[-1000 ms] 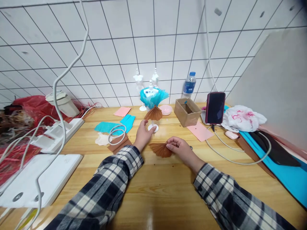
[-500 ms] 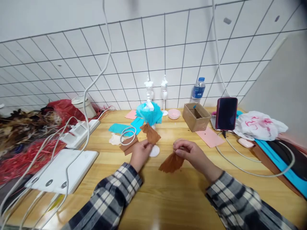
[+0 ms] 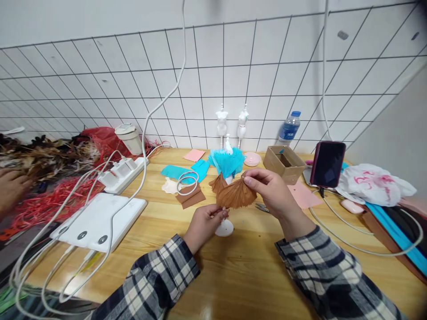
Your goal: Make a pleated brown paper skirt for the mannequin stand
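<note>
A small white mannequin (image 3: pixel 228 146) on a stand wears a ruffled blue crepe paper skirt (image 3: pixel 228 162), with a gathered brown crepe paper piece (image 3: pixel 217 183) below it. Its round white base (image 3: pixel 224 228) rests on the table. Thumb and fingers of my left hand (image 3: pixel 206 224) pinch at the stand's stem just above the base; the stem itself is mostly hidden. Between thumb and forefinger, my right hand (image 3: pixel 271 189) grips one gathered end of a pleated brown crepe paper fan (image 3: pixel 236 195). The fan spreads in front of the skirt and overlaps the first brown piece.
Left lie white rings (image 3: pixel 187 183), blue paper (image 3: pixel 176 172), folded brown paper (image 3: pixel 191 197) and a white power bank (image 3: pixel 100 218). Small snips (image 3: pixel 262 208) lie beside my right hand. Behind are a cardboard box (image 3: pixel 283 163) and phone (image 3: pixel 328 164). Another person's hand (image 3: pixel 13 189) shows far left.
My right hand has raised the brown fan and brought it left to the mannequin. My left hand has shifted down toward the base, which sits nearer me. Another person's hand has appeared at left.
</note>
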The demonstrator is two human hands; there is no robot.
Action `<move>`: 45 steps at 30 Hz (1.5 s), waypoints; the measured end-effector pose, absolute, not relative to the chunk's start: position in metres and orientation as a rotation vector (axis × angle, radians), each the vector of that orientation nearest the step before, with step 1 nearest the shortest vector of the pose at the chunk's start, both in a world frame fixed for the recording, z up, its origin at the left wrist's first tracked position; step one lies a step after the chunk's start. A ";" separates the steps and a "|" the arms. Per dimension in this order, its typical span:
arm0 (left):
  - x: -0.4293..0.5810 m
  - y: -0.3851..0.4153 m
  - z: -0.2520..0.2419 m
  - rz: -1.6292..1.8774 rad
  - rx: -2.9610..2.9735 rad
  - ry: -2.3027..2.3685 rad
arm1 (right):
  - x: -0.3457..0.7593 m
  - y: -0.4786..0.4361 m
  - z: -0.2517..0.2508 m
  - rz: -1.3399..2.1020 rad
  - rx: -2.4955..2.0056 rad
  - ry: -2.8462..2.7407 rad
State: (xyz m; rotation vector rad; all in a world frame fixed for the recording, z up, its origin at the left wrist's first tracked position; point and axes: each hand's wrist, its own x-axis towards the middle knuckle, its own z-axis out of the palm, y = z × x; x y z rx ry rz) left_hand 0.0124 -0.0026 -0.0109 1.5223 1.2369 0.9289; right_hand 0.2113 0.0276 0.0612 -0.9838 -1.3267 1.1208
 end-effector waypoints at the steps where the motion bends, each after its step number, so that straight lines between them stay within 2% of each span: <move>1: 0.013 -0.004 -0.010 0.929 1.517 1.225 | 0.210 0.028 0.059 1.112 -0.994 -1.322; 12: 0.015 -0.010 -0.009 0.903 1.457 1.159 | 0.204 0.032 0.045 0.976 -1.029 -1.369; 23: 0.015 -0.010 -0.011 0.893 1.463 1.132 | 0.201 0.028 0.050 1.033 -0.984 -1.299; 38: 0.012 -0.011 -0.006 0.888 1.612 1.152 | 0.201 0.029 0.045 1.198 -0.883 -1.160; 45: 0.002 -0.008 -0.002 0.864 1.888 1.219 | 0.203 0.026 0.051 1.468 -0.814 -1.077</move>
